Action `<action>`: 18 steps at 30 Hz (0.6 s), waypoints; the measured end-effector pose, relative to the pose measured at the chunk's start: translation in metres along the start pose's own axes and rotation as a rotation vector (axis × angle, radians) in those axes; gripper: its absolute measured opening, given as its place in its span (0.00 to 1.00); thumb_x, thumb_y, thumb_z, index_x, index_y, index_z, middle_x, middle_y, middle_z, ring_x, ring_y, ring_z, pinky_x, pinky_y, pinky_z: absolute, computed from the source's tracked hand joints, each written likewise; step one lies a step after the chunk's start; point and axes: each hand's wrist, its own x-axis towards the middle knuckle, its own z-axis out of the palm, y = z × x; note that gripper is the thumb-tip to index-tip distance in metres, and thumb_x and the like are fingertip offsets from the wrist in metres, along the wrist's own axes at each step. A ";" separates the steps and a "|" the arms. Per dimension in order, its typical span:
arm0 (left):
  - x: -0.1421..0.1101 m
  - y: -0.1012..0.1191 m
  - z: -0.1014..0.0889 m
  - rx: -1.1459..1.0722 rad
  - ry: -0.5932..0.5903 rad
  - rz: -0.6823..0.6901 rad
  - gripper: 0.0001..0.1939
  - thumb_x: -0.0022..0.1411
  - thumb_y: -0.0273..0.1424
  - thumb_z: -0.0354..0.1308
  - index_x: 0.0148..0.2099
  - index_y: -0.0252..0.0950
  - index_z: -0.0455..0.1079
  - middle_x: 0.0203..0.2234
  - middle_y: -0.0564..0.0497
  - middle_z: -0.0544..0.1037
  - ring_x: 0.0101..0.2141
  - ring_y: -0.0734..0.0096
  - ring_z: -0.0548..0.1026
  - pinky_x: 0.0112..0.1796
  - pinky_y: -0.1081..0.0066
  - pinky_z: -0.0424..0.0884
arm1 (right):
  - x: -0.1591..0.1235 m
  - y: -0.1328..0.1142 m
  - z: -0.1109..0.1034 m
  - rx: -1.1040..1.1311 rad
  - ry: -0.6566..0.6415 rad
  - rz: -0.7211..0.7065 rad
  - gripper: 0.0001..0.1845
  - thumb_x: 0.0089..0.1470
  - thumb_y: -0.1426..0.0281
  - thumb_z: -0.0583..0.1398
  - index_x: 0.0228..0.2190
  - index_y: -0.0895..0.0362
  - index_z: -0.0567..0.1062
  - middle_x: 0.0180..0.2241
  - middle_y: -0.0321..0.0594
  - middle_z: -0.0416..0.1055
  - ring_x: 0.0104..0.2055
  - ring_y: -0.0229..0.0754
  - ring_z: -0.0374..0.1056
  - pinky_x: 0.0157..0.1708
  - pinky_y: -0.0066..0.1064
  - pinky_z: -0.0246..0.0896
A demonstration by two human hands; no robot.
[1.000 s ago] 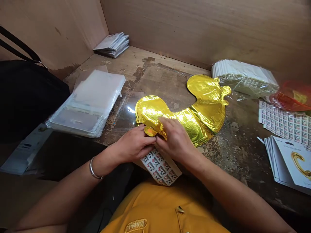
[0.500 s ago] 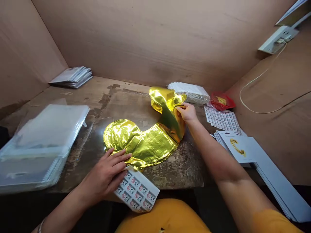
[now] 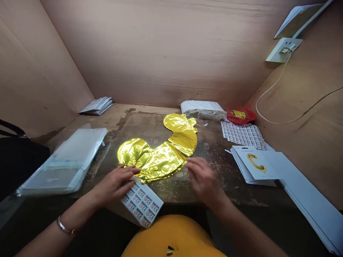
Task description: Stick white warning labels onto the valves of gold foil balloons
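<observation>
A flat gold foil balloon (image 3: 164, 159), curved like a letter C, lies on the worn wooden table. My left hand (image 3: 118, 184) rests on its lower left edge with fingers stretched out flat. Beside that hand, a sheet of printed stickers (image 3: 143, 203) with CE marks sticks out past the table's front edge, partly covered by the thumb side. My right hand (image 3: 205, 180) is just off the balloon's lower right edge, slightly blurred. Its fingers are curled and drawn together, and whatever may be between them is hidden.
Clear plastic bags (image 3: 72, 157) are stacked at left, near a black bag (image 3: 21, 160). White straws (image 3: 202, 109) in wrap and a red basket (image 3: 241, 116) stand at the back. On the right are more stickers (image 3: 243, 135), balloon cards (image 3: 255, 164) and long white card strips (image 3: 308, 192).
My right hand has let go of the balloon's far end and come back toward me. That end, raised and folded before, now lies flat. My left hand stays on the balloon. The view has shifted.
</observation>
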 end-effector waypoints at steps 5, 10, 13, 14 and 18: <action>0.008 0.028 -0.022 -0.245 -0.076 -0.228 0.20 0.57 0.46 0.56 0.44 0.39 0.76 0.57 0.47 0.70 0.59 0.49 0.64 0.58 0.57 0.59 | -0.078 -0.001 0.013 -0.006 0.080 0.013 0.11 0.55 0.76 0.55 0.37 0.56 0.76 0.38 0.43 0.76 0.43 0.46 0.67 0.47 0.42 0.66; 0.017 0.057 -0.035 -0.314 -0.058 -0.405 0.30 0.50 0.51 0.60 0.50 0.38 0.75 0.55 0.43 0.72 0.47 0.47 0.75 0.44 0.62 0.75 | -0.078 0.005 0.018 0.023 0.134 0.042 0.12 0.54 0.76 0.54 0.37 0.58 0.76 0.40 0.45 0.75 0.46 0.47 0.66 0.51 0.42 0.63; 0.012 0.076 -0.039 -0.363 -0.023 -0.463 0.31 0.50 0.52 0.61 0.51 0.39 0.74 0.50 0.45 0.76 0.45 0.50 0.77 0.43 0.63 0.76 | -0.075 0.005 0.015 0.044 0.119 0.031 0.12 0.53 0.75 0.55 0.37 0.57 0.76 0.40 0.45 0.74 0.45 0.46 0.66 0.50 0.40 0.63; 0.008 0.082 -0.041 -0.384 -0.026 -0.476 0.31 0.50 0.52 0.60 0.51 0.39 0.74 0.48 0.45 0.77 0.45 0.51 0.77 0.43 0.64 0.76 | -0.075 0.005 0.015 0.051 0.112 0.028 0.12 0.53 0.75 0.55 0.37 0.57 0.76 0.40 0.45 0.74 0.45 0.46 0.66 0.50 0.40 0.63; -0.019 0.094 -0.044 -0.574 -0.060 -0.560 0.28 0.50 0.51 0.62 0.48 0.41 0.74 0.40 0.47 0.80 0.42 0.50 0.78 0.41 0.61 0.77 | -0.076 0.006 0.016 0.093 0.105 0.055 0.13 0.53 0.74 0.54 0.38 0.58 0.76 0.41 0.48 0.73 0.47 0.48 0.66 0.51 0.42 0.62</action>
